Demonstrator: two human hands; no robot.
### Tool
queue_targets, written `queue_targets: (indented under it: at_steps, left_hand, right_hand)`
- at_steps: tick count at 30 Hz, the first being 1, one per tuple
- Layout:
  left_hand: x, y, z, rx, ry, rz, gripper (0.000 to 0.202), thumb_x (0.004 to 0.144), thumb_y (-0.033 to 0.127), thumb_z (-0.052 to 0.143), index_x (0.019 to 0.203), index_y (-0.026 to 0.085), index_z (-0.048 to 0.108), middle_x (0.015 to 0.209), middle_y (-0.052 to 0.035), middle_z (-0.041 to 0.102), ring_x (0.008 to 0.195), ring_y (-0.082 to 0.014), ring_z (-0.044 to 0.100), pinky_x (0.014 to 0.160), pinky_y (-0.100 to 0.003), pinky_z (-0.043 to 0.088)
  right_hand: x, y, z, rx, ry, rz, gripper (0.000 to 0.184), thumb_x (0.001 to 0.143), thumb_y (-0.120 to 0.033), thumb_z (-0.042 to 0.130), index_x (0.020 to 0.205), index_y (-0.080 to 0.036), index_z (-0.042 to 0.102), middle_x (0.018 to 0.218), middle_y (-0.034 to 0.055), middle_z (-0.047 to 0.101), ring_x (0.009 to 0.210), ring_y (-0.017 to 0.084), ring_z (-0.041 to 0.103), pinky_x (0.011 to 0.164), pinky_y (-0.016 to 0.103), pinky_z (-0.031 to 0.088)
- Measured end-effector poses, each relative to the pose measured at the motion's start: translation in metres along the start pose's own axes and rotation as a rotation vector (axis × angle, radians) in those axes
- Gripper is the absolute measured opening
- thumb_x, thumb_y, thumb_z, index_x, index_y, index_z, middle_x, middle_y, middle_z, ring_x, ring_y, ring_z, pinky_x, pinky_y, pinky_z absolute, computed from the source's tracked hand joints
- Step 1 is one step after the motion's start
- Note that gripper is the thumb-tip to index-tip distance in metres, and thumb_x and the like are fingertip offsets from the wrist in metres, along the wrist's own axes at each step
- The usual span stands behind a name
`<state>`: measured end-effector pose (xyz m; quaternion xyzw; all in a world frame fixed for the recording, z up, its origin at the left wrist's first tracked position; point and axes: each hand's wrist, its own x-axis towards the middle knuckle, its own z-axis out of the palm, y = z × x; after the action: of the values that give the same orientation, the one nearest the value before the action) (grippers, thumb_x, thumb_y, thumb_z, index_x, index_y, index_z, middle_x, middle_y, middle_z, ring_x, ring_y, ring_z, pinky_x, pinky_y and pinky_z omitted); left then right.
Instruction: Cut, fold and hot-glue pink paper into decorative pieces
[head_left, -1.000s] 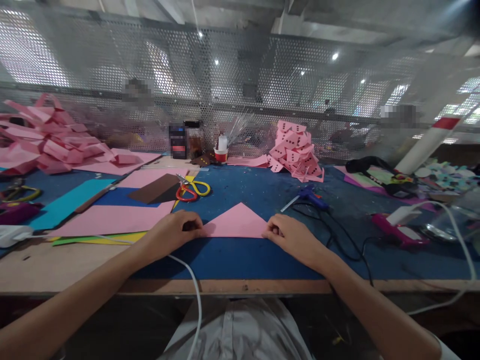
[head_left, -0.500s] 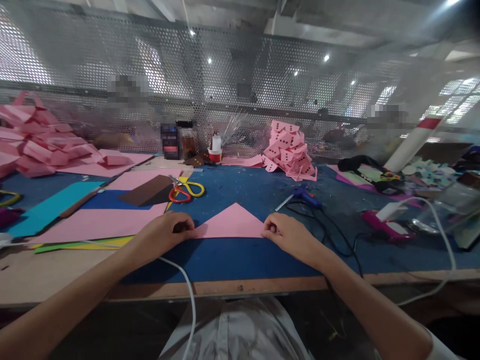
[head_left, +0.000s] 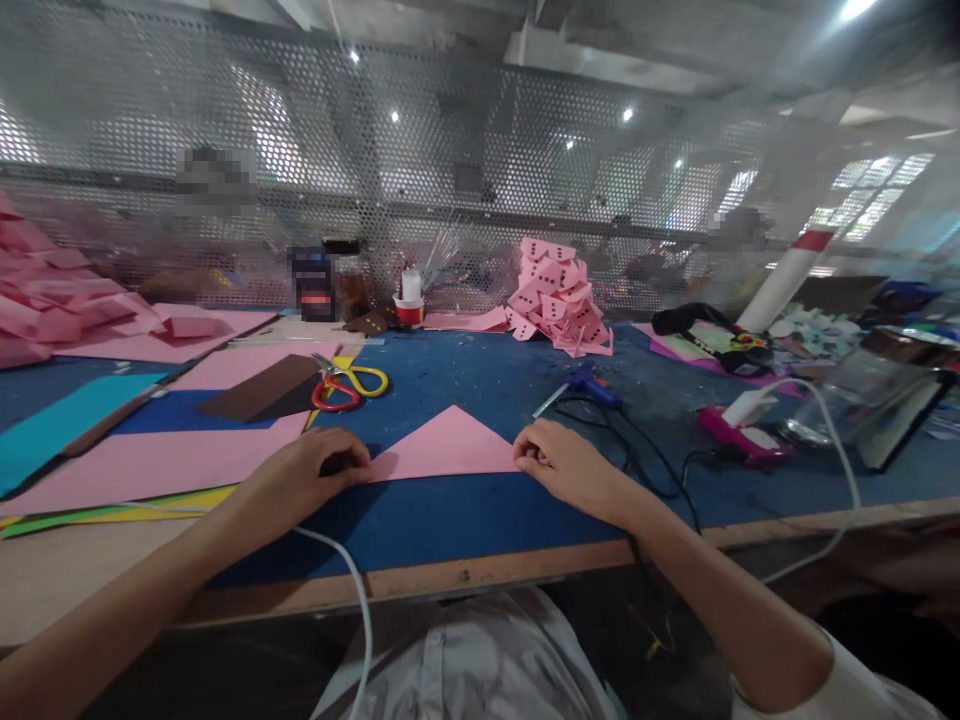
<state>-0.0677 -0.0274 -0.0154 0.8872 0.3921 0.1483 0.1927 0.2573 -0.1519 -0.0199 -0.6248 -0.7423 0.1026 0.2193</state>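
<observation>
A pink sheet of paper, folded into a triangle, lies on the blue tabletop with its point away from me. My left hand pinches its left corner. At the right corner, my right hand has its fingers closed on the paper. The long folded edge runs straight between the two hands, nearest to me. Beyond my left hand rest scissors with one red and one yellow handle loop. A blue glue gun with a glue stick lies past my right hand.
Coloured sheets, including a brown one and a turquoise one, cover the left. Pink folded pieces form a dotted pile at the back. A magenta power strip with cables sits right. A white cable crosses the front edge.
My view has turned slightly to the right, so things sit further left in the picture. Both hands stay at the corners of the folded pink paper, which looks the same.
</observation>
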Motion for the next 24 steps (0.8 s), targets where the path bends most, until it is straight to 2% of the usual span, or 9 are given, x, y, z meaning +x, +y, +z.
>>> queue_targets:
  at_steps: [7, 13, 19, 24]
  left_hand:
    - [0.000, -0.002, 0.001, -0.026, -0.013, 0.066, 0.029, 0.087, 0.048, 0.055, 0.088, 0.023, 0.068, 0.094, -0.0038, 0.069, 0.090, -0.0221, 0.060, 0.080, -0.030, 0.045]
    - [0.001, -0.002, 0.005, -0.030, 0.001, 0.186, 0.025, 0.092, 0.040, 0.051, 0.095, 0.024, 0.069, 0.100, -0.0057, 0.066, 0.100, -0.0225, 0.057, 0.091, -0.034, 0.044]
    - [-0.005, 0.005, 0.007, 0.061, -0.009, 0.256, 0.034, 0.096, 0.026, 0.037, 0.098, 0.024, 0.070, 0.102, -0.0056, 0.063, 0.098, -0.0198, 0.058, 0.086, -0.031, 0.045]
    - [-0.011, 0.014, 0.010, 0.237, -0.001, 0.302, 0.037, 0.092, 0.012, 0.033, 0.101, 0.023, 0.067, 0.105, -0.0049, 0.063, 0.102, -0.0190, 0.057, 0.088, -0.031, 0.045]
  right_hand:
    - [-0.009, 0.005, -0.006, 0.047, 0.004, -0.007, 0.022, 0.089, -0.010, 0.048, 0.097, -0.022, 0.065, 0.097, 0.0020, 0.061, 0.092, 0.015, 0.053, 0.080, 0.027, 0.038]
    - [-0.010, 0.008, -0.007, 0.083, 0.008, -0.025, 0.025, 0.089, -0.009, 0.047, 0.099, -0.022, 0.066, 0.098, 0.0022, 0.061, 0.094, 0.015, 0.053, 0.083, 0.028, 0.038]
    - [-0.010, 0.002, -0.012, 0.075, -0.014, -0.013, 0.025, 0.089, -0.009, 0.048, 0.098, -0.022, 0.067, 0.094, 0.0027, 0.061, 0.090, 0.016, 0.053, 0.081, 0.028, 0.040]
    - [-0.011, 0.004, -0.011, 0.021, 0.001, -0.053, 0.024, 0.089, -0.009, 0.048, 0.099, -0.023, 0.066, 0.097, 0.0028, 0.062, 0.093, 0.017, 0.054, 0.083, 0.030, 0.039]
